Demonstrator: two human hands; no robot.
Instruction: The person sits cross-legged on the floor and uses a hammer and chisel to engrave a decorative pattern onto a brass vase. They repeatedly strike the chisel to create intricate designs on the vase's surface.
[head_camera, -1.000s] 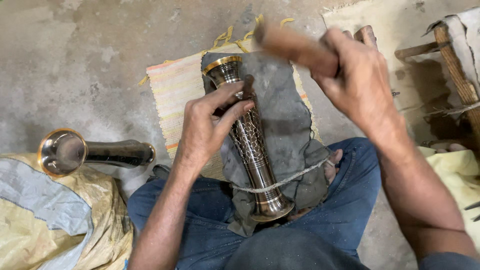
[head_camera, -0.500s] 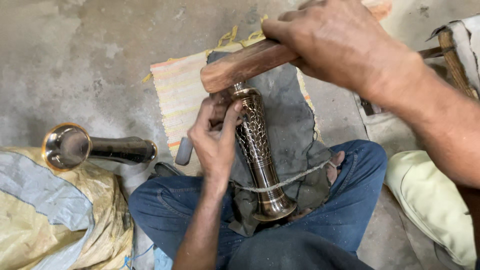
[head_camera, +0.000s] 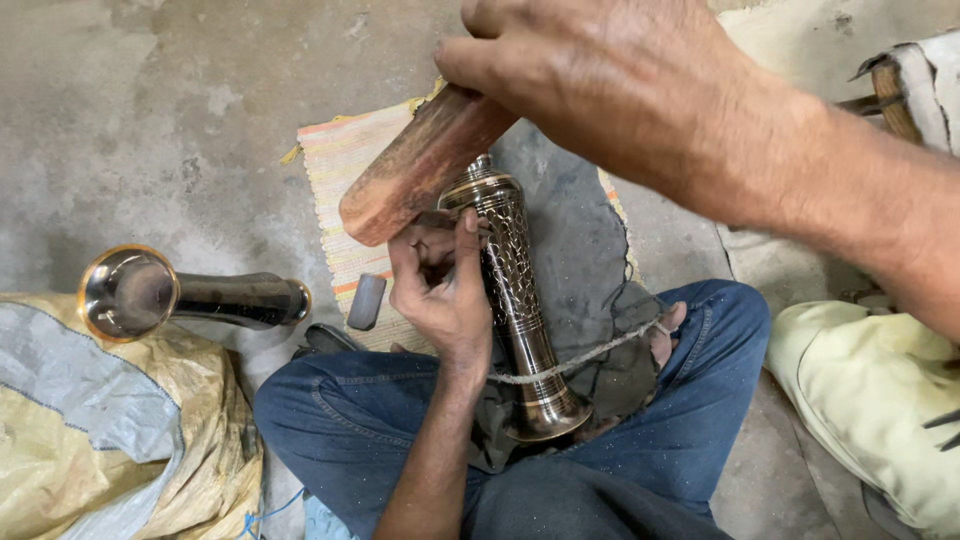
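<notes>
Your left hand (head_camera: 445, 290) is closed around a small metal punch, its tip pressed on the side of the tall brass vase (head_camera: 515, 305). The vase lies across your lap on a dark cloth (head_camera: 575, 230), tied down with 1 string (head_camera: 590, 352). Your right hand (head_camera: 600, 90) is shut tight on the wooden mallet (head_camera: 420, 165), which sits right above your left thumb. If the mallet comes down crooked, I think it could hit your fingers or dent the pattern. The string may slip and let the vase roll. Another vase (head_camera: 185, 297) lies well apart on the left, by a yellow sack (head_camera: 120, 440). The floor ahead gives swing room.
</notes>
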